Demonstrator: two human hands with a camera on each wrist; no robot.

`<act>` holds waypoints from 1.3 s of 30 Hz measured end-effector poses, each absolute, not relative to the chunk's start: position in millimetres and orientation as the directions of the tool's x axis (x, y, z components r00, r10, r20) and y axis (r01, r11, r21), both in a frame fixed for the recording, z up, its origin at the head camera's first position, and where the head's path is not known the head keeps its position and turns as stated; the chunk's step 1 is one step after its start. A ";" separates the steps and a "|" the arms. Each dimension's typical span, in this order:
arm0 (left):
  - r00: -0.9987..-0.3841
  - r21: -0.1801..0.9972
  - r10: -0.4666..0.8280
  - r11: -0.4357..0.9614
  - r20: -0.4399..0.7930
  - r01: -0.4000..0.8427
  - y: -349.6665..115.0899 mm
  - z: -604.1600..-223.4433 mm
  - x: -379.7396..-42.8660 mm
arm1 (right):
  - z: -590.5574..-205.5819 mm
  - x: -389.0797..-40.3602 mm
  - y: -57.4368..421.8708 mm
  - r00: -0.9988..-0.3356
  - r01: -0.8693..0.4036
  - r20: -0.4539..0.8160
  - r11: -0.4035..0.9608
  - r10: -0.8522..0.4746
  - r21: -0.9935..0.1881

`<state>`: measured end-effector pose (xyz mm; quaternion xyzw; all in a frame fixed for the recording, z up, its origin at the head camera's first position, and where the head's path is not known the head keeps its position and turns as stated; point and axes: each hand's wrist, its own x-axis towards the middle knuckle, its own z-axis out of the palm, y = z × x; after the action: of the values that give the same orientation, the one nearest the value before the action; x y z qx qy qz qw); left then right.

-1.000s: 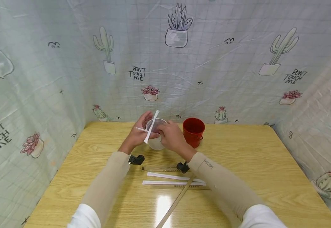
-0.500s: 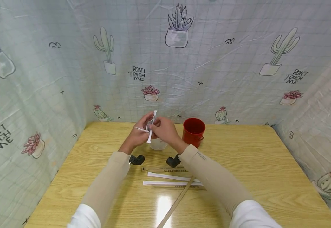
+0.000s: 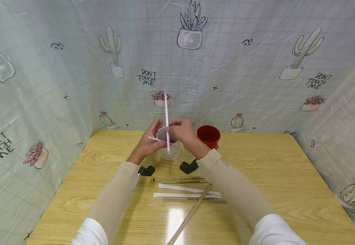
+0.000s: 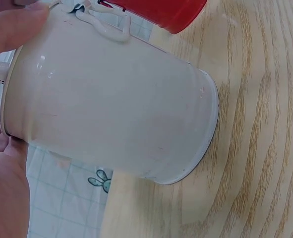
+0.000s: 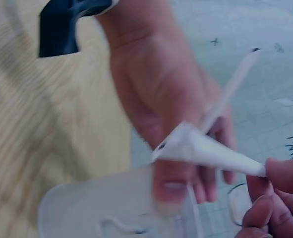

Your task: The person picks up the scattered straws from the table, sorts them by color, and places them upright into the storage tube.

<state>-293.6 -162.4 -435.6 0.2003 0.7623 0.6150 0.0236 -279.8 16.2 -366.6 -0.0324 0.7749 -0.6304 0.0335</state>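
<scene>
Right grip [image 3: 186, 133] pinches white straw [image 3: 166, 112], left grip [image 3: 150, 141] clasps white bucket [image 4: 111, 104] — slack right pinch could drop straw beside it.

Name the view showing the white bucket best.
Left wrist: the white bucket shows large, clear, down to its base. Head shows its rim and lower wall, partly hidden; right wrist, a blurred part, cut off below.

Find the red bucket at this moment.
In the head view, the red bucket is near the back edge of the table, right of the white bucket, partly hidden by the right hand.
</scene>
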 end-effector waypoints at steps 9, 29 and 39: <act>-0.928 0.953 0.331 0.186 0.169 0.240 -161.3 -433.8 -292.2 | -358.4 -275.6 26.3 -0.964 -0.246 0.219 0.190 -0.153 -0.950; -0.919 0.949 0.344 0.173 0.192 0.262 -161.9 -435.0 -291.6 | -402.8 -266.9 35.3 -0.768 -0.640 0.464 0.511 -0.441 -0.573; -0.923 0.949 0.339 0.185 0.183 0.256 -163.3 -434.2 -290.4 | -403.9 -252.8 59.5 -0.792 -0.610 0.454 0.499 -0.409 -0.615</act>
<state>-290.4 -163.3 -434.2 0.1934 0.7691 0.6082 0.0343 -252.8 59.5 -403.9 -0.2975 0.8565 -0.4027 -0.1253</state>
